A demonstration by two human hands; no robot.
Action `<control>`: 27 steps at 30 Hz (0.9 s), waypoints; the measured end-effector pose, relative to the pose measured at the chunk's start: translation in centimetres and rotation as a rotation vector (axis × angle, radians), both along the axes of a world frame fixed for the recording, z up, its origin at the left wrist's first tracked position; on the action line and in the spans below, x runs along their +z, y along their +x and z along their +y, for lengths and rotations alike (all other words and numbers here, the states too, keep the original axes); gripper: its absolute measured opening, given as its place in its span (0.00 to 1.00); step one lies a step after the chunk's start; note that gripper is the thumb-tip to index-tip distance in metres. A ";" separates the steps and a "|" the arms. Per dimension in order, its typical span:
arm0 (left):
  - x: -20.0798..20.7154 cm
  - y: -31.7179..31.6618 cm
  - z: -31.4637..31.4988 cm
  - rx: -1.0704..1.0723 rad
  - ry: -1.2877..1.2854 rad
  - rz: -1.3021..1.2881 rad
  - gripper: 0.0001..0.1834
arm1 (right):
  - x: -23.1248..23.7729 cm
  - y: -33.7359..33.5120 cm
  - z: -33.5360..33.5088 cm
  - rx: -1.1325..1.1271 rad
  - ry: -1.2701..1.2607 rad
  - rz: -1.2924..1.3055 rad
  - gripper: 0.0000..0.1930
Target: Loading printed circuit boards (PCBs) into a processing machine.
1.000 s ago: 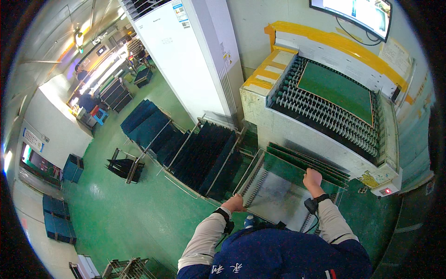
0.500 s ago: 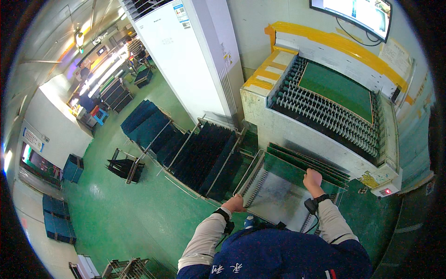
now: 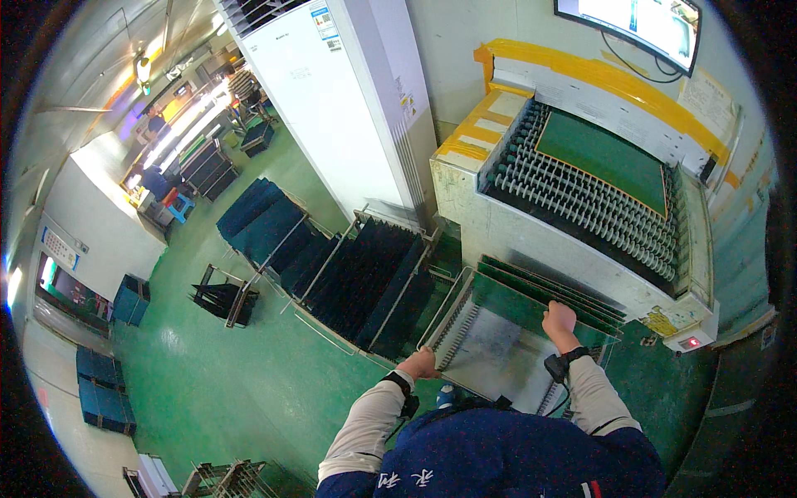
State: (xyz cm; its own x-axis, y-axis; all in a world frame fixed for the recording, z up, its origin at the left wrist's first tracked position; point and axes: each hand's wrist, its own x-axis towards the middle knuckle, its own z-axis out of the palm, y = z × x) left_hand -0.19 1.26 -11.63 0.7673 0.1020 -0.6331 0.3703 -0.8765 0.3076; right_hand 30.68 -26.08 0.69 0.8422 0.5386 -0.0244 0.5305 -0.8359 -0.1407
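Note:
A wire rack (image 3: 455, 309) with coiled dividers and a pale grey bottom stands right in front of me. Several green boards (image 3: 531, 300) are upright in its far part, side by side. My left hand (image 3: 418, 363) is closed round the rack's near left frame. My right hand (image 3: 559, 320) is closed at the top edge of the nearest green board; its fingertips are partly hidden behind that edge. Beyond the rack, another green board (image 3: 602, 162) lies flat on the rollers (image 3: 581, 195) of a conveyor machine.
Racks filled with dark boards (image 3: 357, 282) stand left of my rack, beside a tall white air conditioner (image 3: 332, 116). A small rack (image 3: 226, 297) is on the green floor further left. A monitor (image 3: 635, 29) hangs above the machine. People work at a lit bench (image 3: 195, 124) far off.
Both hands, the rack and the boards keep their places. Only a person at the distant bench has shifted posture.

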 end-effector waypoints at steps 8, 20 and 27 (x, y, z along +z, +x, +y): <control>2.2 0.4 -0.7 0.062 0.007 0.002 0.49 | -0.4 0.2 -0.2 -0.005 0.026 0.005 0.09; 5.2 0.7 -1.0 0.109 -0.032 0.050 0.49 | -0.5 0.3 -0.3 0.010 -0.011 -0.007 0.09; 2.6 0.7 -0.5 0.035 -0.008 0.035 0.49 | -0.7 0.2 -0.2 0.007 0.027 -0.025 0.09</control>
State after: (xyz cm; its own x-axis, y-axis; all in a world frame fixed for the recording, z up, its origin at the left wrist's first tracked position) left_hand 0.46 0.75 -9.08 0.7406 0.1234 -0.6606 0.4118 -0.8601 0.3011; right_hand 30.88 -26.32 0.00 0.8386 0.5447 0.0116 0.5400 -0.8283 -0.1494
